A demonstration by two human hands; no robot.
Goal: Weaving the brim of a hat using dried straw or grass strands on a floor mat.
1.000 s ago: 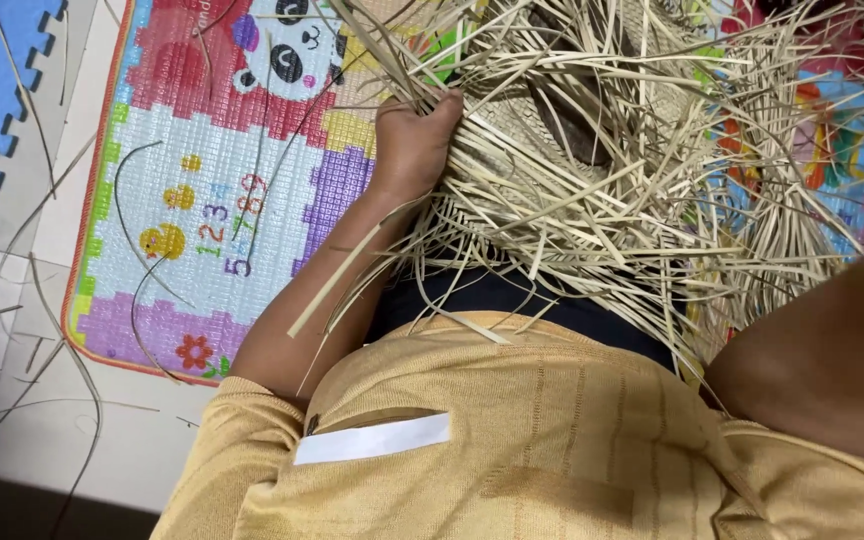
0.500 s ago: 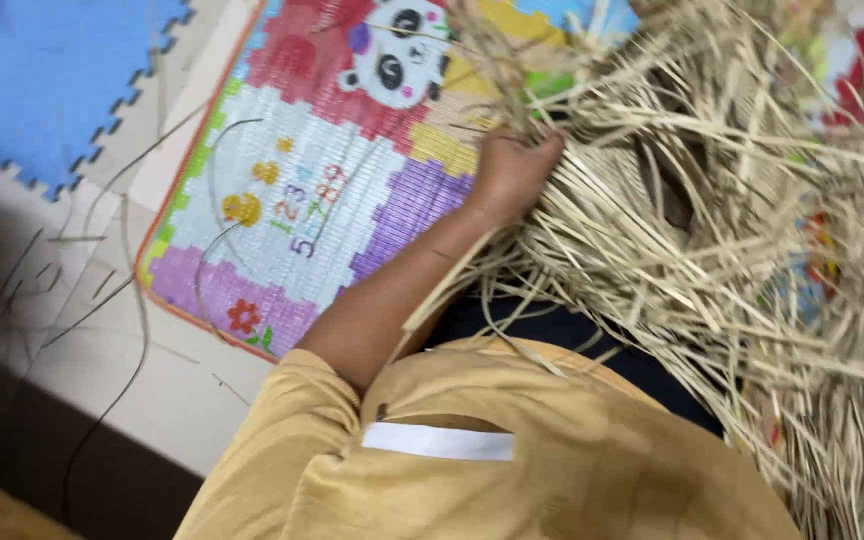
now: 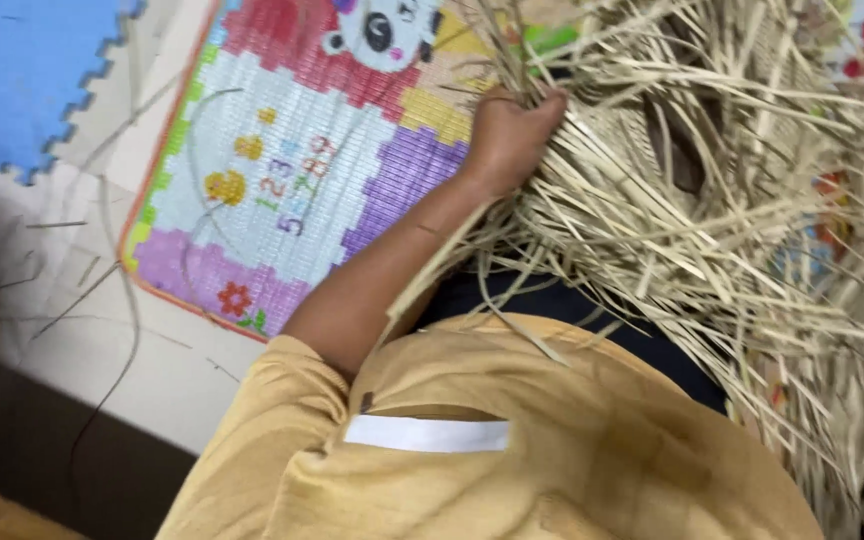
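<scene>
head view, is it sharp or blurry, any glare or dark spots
Head view: slightly soft with motion blur, worst at the lower right, where the straw strips smear. The left hand and play mat read clearly. Even light, no glare. The bottom left corner is in dark shadow. The right hand is out of frame.

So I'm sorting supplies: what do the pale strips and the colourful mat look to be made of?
The strips look like dried straw or palm leaf: flat, matte, tan, fibrous and splitting; the left hand presses into them. The mat looks like printed foam or plastic with a faint embossed weave, though I can't be sure.
</scene>
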